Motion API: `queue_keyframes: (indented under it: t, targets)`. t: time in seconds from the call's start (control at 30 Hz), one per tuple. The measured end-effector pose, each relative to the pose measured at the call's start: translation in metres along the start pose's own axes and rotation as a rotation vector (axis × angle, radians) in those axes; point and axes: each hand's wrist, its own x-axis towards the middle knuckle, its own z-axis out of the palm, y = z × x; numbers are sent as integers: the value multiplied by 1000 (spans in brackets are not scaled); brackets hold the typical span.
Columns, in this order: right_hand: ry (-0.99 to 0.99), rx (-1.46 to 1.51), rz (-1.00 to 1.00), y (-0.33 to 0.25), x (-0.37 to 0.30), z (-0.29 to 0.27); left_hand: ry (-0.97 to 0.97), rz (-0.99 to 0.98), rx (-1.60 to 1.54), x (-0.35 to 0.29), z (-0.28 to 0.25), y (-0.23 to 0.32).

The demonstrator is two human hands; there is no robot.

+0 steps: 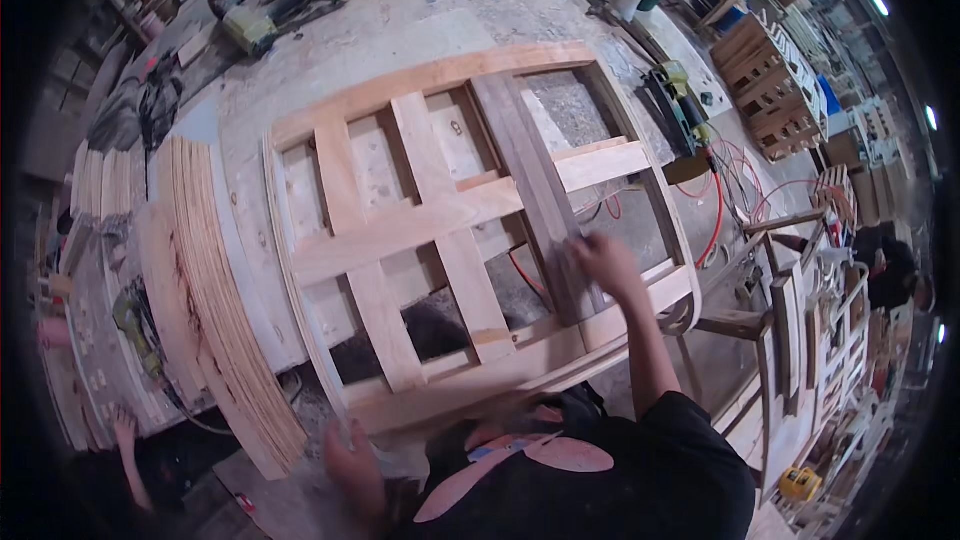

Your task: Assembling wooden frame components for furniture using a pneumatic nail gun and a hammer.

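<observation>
Pale wood makes the slatted frame (420, 82) before us; near its near-left corner our left hand (353, 462), blurred, has fingers loosely parted, any hold unclear. Our right hand (609, 265) curls at the dark slat (537, 185), grip uncertain; we're apparently seating it, so alignment wants checking next.

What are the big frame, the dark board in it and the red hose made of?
Big frame: pale wood, seemingly unpainted; faint grain shows. Dark board: looks like wood, maybe stained or naturally darker; streaks run lengthwise. Red hose: perhaps rubber or plastic; it curves smoothly.
</observation>
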Motion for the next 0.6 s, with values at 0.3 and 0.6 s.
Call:
queue_keyframes:
  t: [0.3,0.6]
  targets:
    - [665,-153,-426,68,63,-85,368,711,-240,6,25,67]
    - [431,-181,-768,57,31,8,689,755,-74,32,82,101]
